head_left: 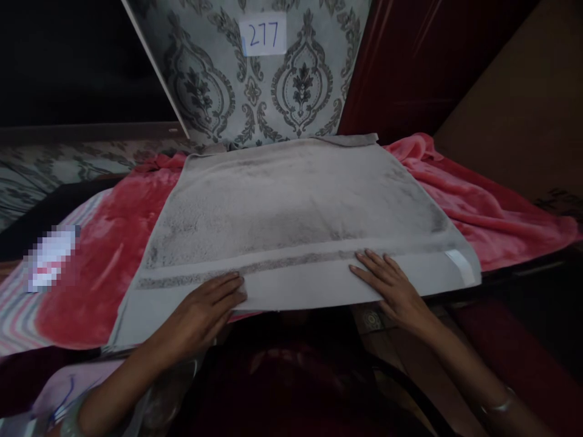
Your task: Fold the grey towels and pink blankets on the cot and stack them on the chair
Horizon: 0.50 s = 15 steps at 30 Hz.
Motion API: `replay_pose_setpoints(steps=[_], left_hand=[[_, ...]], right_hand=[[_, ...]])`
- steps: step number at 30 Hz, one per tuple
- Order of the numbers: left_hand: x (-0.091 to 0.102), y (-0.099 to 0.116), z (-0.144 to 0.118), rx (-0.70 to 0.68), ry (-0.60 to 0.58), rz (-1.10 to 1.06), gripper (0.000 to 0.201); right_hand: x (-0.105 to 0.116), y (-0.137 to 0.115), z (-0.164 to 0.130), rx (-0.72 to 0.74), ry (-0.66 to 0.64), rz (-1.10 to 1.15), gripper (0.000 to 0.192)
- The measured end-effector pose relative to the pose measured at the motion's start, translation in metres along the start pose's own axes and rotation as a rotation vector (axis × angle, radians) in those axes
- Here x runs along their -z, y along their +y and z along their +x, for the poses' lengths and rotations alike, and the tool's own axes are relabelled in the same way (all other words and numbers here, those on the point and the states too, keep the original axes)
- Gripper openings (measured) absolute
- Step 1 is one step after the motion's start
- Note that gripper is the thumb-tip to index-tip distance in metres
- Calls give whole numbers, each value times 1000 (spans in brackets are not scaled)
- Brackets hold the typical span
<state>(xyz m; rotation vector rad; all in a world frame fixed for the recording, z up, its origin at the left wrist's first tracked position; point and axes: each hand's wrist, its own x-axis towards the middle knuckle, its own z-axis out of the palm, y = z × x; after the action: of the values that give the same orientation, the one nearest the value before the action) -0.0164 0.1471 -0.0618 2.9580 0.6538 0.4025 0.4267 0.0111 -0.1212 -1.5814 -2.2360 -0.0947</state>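
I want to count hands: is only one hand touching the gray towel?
No, both the left hand and the right hand lie flat on the gray towel.

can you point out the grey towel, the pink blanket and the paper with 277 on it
grey towel [291, 206], head view, middle of its fluffy top surface
pink blanket [478, 206], head view, folds to the right of the towel
paper with 277 [263, 34], head view, on the handwritten number
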Motion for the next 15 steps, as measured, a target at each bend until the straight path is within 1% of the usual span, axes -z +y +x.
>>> replay_pose_setpoints(steps=[2, 4, 6, 8, 11, 14, 15], left_hand=[[10, -1, 9, 102, 22, -112, 35], [22, -2, 22, 213, 11, -201, 34], [32, -3, 33, 318, -9, -239, 35], [40, -5, 38, 386, -34, -224, 36], [42, -10, 30, 395, -84, -163, 35], [30, -24, 2, 321, -95, -137, 32], [23, -32, -10, 289, -63, -126, 31]], right_hand=[[8, 6, 3, -36, 34, 81, 84], [15, 13, 7, -103, 74, 124, 84], [21, 21, 8, -179, 90, 117, 83], [25, 31, 4, -236, 87, 90, 83], [28, 50, -14, -294, 108, 59, 81], [30, 72, -37, -344, 165, 18, 71], [31, 80, -43, -366, 186, -1, 67]])
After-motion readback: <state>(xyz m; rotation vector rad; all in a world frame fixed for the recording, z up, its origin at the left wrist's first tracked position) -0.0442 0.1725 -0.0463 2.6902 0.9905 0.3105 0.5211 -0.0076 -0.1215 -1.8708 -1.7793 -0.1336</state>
